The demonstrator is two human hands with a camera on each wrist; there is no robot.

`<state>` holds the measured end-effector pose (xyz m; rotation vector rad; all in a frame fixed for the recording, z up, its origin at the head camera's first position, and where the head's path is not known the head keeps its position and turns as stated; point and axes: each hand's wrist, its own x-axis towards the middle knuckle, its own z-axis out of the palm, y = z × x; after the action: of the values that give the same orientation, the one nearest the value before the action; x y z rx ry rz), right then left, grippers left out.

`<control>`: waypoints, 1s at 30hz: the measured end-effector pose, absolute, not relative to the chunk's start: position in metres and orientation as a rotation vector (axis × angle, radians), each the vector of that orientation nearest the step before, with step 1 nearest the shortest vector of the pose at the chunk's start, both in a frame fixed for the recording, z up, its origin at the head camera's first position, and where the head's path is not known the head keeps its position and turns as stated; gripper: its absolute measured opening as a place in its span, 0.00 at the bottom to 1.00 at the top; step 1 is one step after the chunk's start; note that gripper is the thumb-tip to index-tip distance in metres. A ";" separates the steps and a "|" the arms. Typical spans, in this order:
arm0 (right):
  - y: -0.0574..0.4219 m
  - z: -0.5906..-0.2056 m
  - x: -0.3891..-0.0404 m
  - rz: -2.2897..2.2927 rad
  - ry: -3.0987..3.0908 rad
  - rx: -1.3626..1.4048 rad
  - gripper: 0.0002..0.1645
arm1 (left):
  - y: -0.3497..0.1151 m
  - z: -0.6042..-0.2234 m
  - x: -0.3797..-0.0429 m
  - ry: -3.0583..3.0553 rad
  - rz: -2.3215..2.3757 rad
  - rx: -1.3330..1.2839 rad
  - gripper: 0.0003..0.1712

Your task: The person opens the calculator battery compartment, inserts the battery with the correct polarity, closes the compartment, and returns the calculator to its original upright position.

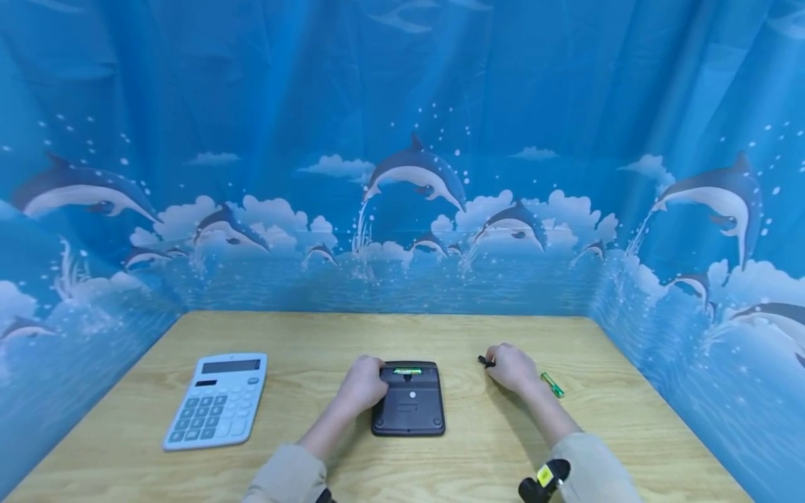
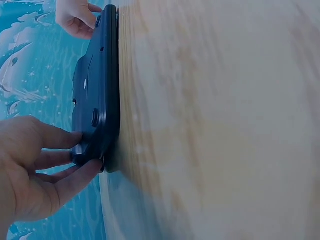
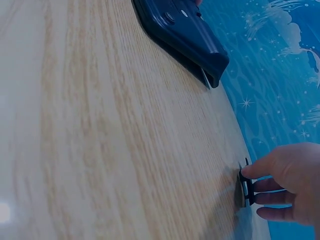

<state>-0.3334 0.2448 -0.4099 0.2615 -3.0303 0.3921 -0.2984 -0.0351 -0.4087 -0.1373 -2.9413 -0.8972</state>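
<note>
A black calculator (image 1: 409, 411) lies face down on the table, its battery compartment uncovered near the far edge. One green battery (image 1: 407, 371) sits in that compartment. My left hand (image 1: 365, 383) grips the calculator's left side, thumb on the upturned back; the left wrist view shows other fingers (image 2: 80, 181) under its edge. To the right, my right hand (image 1: 512, 367) pinches a small black battery cover (image 1: 484, 361) low over the tabletop. In the right wrist view this cover (image 3: 246, 187) stands on edge between thumb and fingers; whether it touches the wood, I cannot tell.
A loose green battery (image 1: 552, 385) lies just right of my right wrist. At the left of the wooden table (image 1: 314, 335) is a light blue calculator (image 1: 214, 402), keys up. A blue dolphin-print curtain (image 1: 402, 279) encloses the back and both sides.
</note>
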 end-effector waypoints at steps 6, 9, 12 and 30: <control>0.243 -0.410 -0.333 0.366 -3.008 0.277 0.07 | -0.037 -0.408 -0.298 -2.938 -0.890 -0.180 0.20; 0.243 -0.412 -0.333 0.356 -3.001 0.296 0.05 | -0.038 -0.408 -0.297 -2.931 -0.898 -0.194 0.19; 0.243 -0.414 -0.334 0.336 -2.997 0.311 0.04 | -0.037 -0.408 -0.296 -2.930 -0.918 -0.190 0.20; 0.240 -0.420 -0.334 0.228 -2.920 0.389 0.11 | -0.029 -0.409 -0.292 -2.884 -0.810 -0.176 0.20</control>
<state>-0.3339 0.2400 -0.4199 0.3894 -2.9198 0.2283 -0.2919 -0.0287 -0.4090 -0.1757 -2.8836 -0.8102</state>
